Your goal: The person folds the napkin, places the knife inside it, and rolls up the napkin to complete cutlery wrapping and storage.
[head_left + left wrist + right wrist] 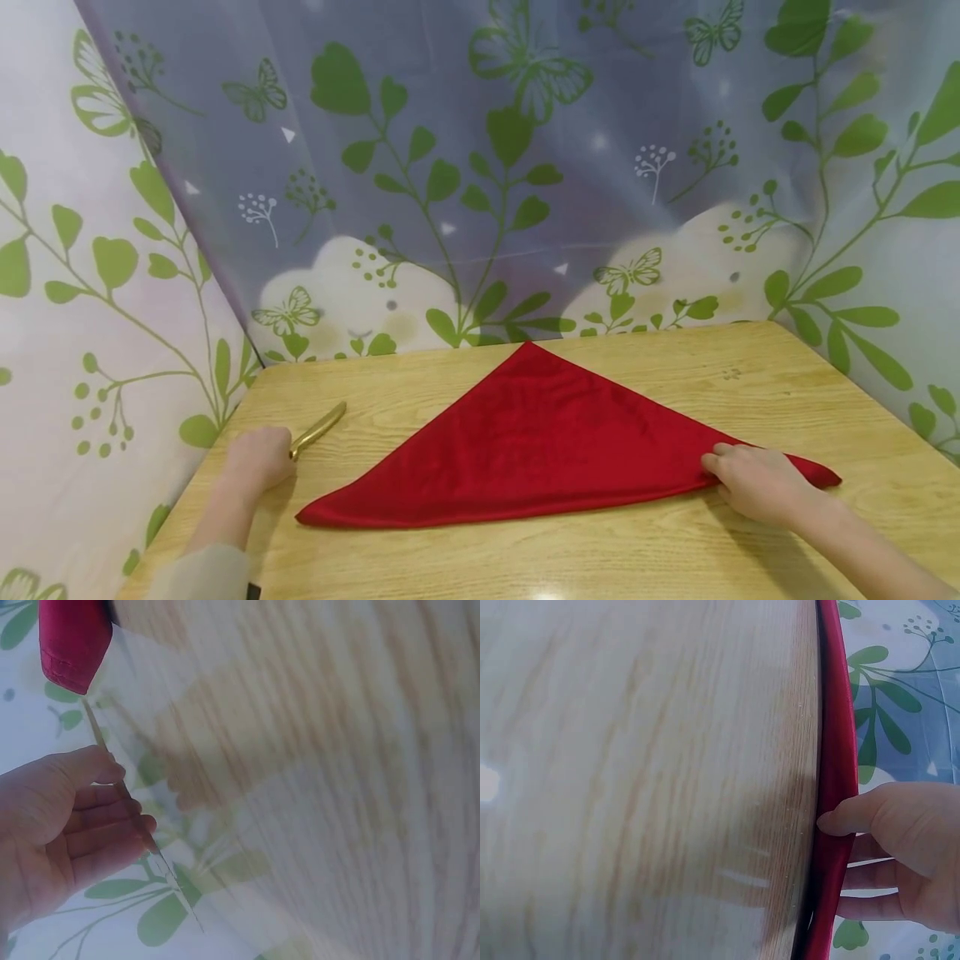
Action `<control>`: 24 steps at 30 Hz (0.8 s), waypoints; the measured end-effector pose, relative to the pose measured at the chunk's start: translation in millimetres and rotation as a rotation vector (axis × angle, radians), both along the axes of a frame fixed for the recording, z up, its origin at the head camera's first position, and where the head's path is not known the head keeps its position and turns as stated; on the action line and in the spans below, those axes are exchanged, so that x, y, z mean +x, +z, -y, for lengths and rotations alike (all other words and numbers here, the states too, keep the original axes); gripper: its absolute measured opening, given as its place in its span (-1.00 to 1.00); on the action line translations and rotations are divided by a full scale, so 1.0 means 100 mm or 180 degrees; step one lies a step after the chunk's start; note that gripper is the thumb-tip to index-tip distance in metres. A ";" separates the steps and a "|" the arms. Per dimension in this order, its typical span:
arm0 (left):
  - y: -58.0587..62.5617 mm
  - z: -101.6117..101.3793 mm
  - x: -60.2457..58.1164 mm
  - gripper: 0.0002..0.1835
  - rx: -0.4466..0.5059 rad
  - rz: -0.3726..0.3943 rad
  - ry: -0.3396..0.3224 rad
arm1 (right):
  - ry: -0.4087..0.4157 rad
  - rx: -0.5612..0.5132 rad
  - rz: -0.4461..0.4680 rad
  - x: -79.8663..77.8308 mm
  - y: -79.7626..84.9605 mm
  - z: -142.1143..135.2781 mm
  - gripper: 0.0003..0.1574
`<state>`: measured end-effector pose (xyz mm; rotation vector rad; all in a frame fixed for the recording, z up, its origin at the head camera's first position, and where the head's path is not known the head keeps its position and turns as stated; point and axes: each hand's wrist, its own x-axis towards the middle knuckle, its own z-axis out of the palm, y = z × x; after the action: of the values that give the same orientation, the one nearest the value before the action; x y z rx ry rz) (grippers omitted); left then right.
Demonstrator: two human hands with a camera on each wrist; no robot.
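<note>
A red cloth (540, 442), smooth and satiny, lies folded into a triangle with its long folded edge towards me. Near its right corner, my right hand (757, 483) pinches that edge; in the right wrist view the thumb is on one side of the red fold (836, 742) and the fingers are behind it. To the left of the cloth, my left hand (258, 458) holds a slim gold table knife (318, 429) that points away to the right. The left wrist view shows the knife (99, 731) between thumb and fingers, near the cloth's left corner (75, 645).
The light wooden table (420, 558) carries both. Behind it hangs a grey-blue and white curtain (420, 183) printed with green leaves and butterflies, which also closes off the left and right sides. The cloth's far point reaches the table's back edge.
</note>
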<state>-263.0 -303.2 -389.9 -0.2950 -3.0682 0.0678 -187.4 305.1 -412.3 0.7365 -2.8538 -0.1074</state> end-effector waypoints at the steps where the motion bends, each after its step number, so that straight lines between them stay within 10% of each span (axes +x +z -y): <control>1: 0.00 0.00 0.00 -0.84 0.0028 0.0006 0.0020 | 0.0000 0.0001 -0.0003 0.00 0.00 0.00 -0.67; 24: 0.28 -0.82 -0.08 -0.77 0.0058 -0.0246 -0.0474 | -0.0056 -0.0045 0.0076 -0.02 0.01 0.00 -0.66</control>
<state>-271.3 -221.2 -361.6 -0.5061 -2.9580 0.0432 -189.1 304.6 -411.7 0.7146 -2.8811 -0.0812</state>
